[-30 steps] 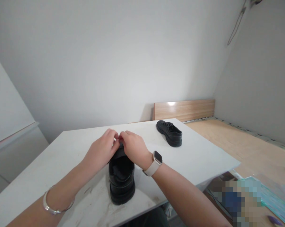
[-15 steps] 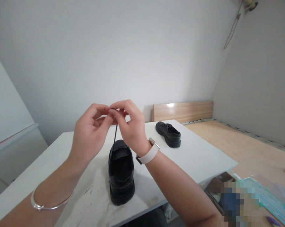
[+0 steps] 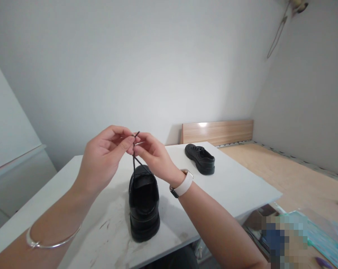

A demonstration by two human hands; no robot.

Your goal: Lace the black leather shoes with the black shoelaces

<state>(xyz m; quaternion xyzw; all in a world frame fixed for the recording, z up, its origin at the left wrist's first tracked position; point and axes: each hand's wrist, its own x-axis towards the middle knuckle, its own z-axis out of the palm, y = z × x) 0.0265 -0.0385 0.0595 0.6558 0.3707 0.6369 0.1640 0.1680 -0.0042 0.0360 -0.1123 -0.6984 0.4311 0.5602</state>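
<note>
A black lace-up shoe (image 3: 144, 220) stands on the white table with its heel toward me. Its dark shoelace (image 3: 134, 164) rises from the front of the shoe to my fingers, in two strands that cross below them. My left hand (image 3: 104, 157) pinches the lace between thumb and fingers, a short end sticking up above the fingertips. Close against it, my right hand (image 3: 154, 157) also has thumb and fingers closed on the lace. Both hands are above the toe of the shoe, which they partly hide.
A second black shoe (image 3: 199, 158) rests farther back on the white table (image 3: 233, 183), to the right. A wooden board (image 3: 218, 132) leans at the wall behind. Right of the table lies a light wooden surface (image 3: 283, 164) with a teal plastic packet (image 3: 323, 231).
My hands have lowered slightly, and my right hand has dropped and turned. A short lace end now shows above the fingers, and a second strand is visible below. The shoes have not moved.
</note>
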